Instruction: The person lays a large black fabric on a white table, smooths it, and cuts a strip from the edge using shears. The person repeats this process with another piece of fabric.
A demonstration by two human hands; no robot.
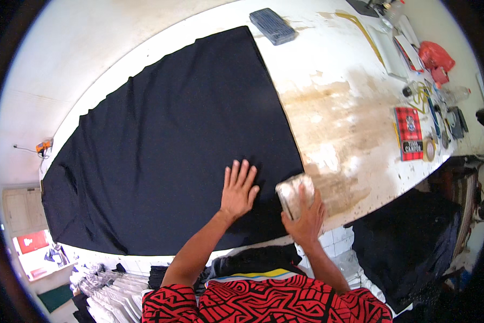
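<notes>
A wide sheet of black fabric [161, 134] covers the left and middle of the table, with soft folds toward its left side. My left hand [237, 191] lies flat on it, fingers stretched out, holding nothing. Close to the fabric's right edge, my right hand [306, 218] is wrapped round a pale, shiny, brick-shaped block [292, 195]. The block is at the fabric's near right corner; whether it rests fully on the cloth I cannot tell. A second block, dark and wrapped-looking [273, 26], lies on the table beyond the fabric's far right corner.
The white table [339, 113] has brown worn patches. On its right lie a red plaid notebook [409, 132], a tape roll [429, 150], a yellow angled ruler [363, 35], a red plastic bag [436, 55] and a clear bottle [457, 95]. Stacked pale cloth [110, 296] sits below the front edge.
</notes>
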